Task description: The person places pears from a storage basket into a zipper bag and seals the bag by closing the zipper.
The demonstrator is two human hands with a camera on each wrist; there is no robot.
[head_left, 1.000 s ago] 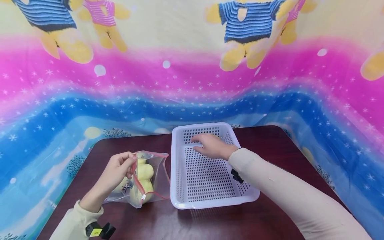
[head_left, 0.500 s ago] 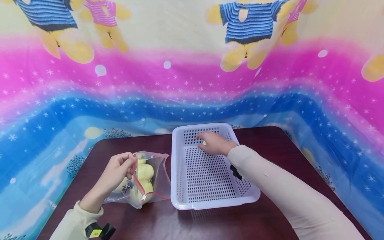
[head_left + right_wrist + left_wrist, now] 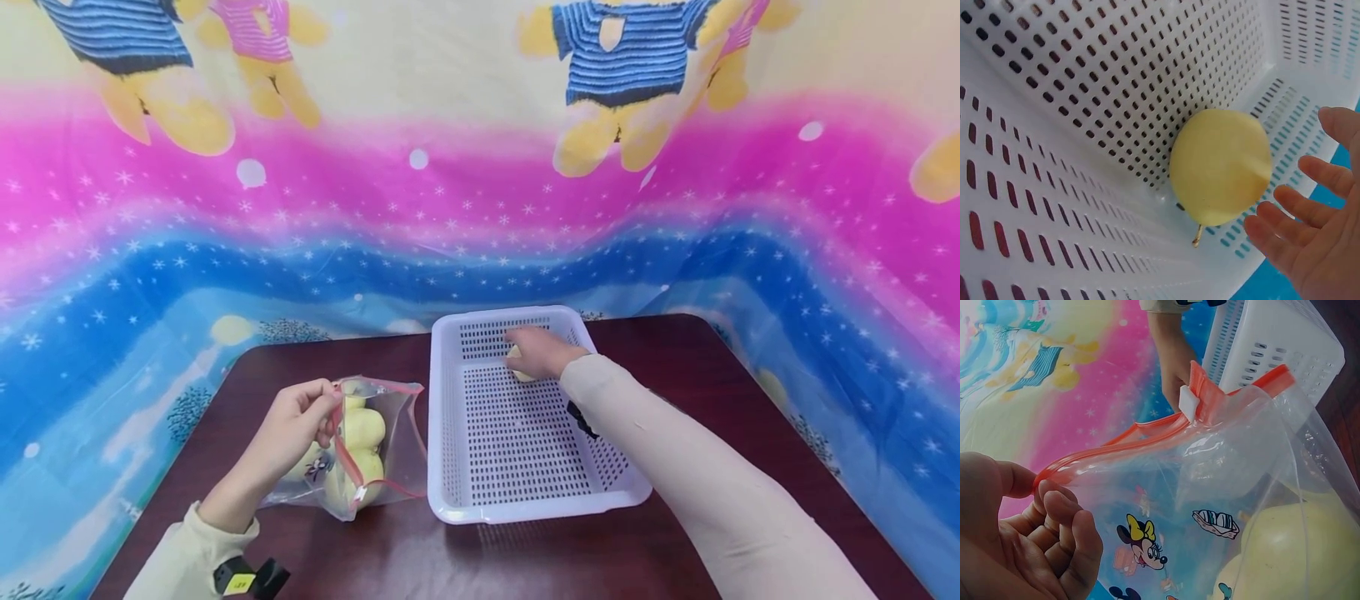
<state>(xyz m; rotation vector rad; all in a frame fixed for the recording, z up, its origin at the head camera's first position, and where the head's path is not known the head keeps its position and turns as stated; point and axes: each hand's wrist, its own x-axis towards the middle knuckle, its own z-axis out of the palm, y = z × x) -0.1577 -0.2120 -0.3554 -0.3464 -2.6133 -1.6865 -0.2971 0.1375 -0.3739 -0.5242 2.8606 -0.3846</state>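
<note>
My left hand [image 3: 288, 429] pinches the red zip edge of a clear zip bag [image 3: 401, 446] between thumb and forefinger. The bag's mouth gapes, and several yellow pears [image 3: 363, 429] lie inside it. Cartoon prints and a white slider [image 3: 1189, 403] show in the left wrist view. My right hand [image 3: 543, 352] reaches into the far end of a white perforated basket [image 3: 437, 417]. One pear [image 3: 1219, 169], stem showing, lies in a corner there. In the right wrist view the spread fingers of my right hand [image 3: 1316, 231] are close beside this pear; whether they touch it I cannot tell.
Bag and basket stand side by side on a dark reddish table [image 3: 405, 558], the basket to the right. A colourful printed cloth [image 3: 480, 208] hangs behind and around the table.
My right hand has shifted a little to the right inside the basket, and a pear now shows by its fingers. My left hand and the bag have stayed in place.
</note>
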